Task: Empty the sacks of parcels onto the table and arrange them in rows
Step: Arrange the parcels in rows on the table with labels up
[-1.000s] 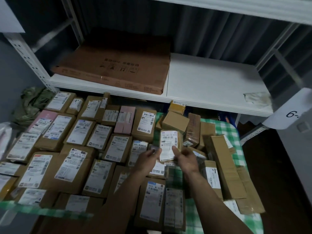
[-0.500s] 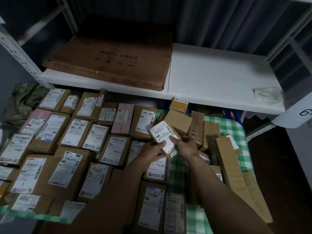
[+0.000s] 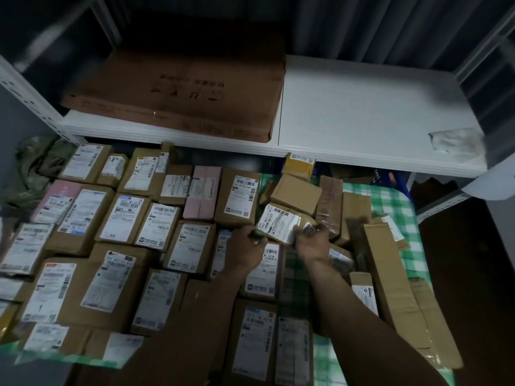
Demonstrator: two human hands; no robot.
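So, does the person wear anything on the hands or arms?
No gloves on the left hand or right hand; both forearms are bare, with no sleeve in view. In this dim light I see no watch, ring or bracelet.

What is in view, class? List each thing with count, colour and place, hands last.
held parcel: one, brown with white label, in both hands
sorted parcels: many, brown with white labels, rows on left
pink parcels: two, pink, among the rows
loose parcels: several, brown, heaped on right
tablecloth: one, green-and-white check, under parcels
flat carton: one, brown, on shelf
shelf: one, white, above the parcels
sack: one, green, far left
left hand: one, holding parcel's left end
right hand: one, holding parcel's right end
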